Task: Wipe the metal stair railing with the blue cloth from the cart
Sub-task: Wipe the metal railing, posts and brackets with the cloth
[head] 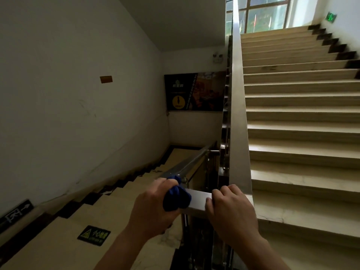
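A square metal stair railing [198,199] turns at the landing in front of me. One run drops away down the left flight and another climbs beside the right flight. My left hand [153,203] grips a bunched blue cloth [176,197] and presses it on the horizontal turn section, at its left corner. My right hand [230,207] clasps the same bar at its right end, just beside the cloth, fingers curled over the top.
Beige stairs go down at the left along a white wall [78,94] and up at the right toward a window [265,12]. A dark poster [194,91] hangs on the far wall. A black warning sticker [94,235] lies on a lower step.
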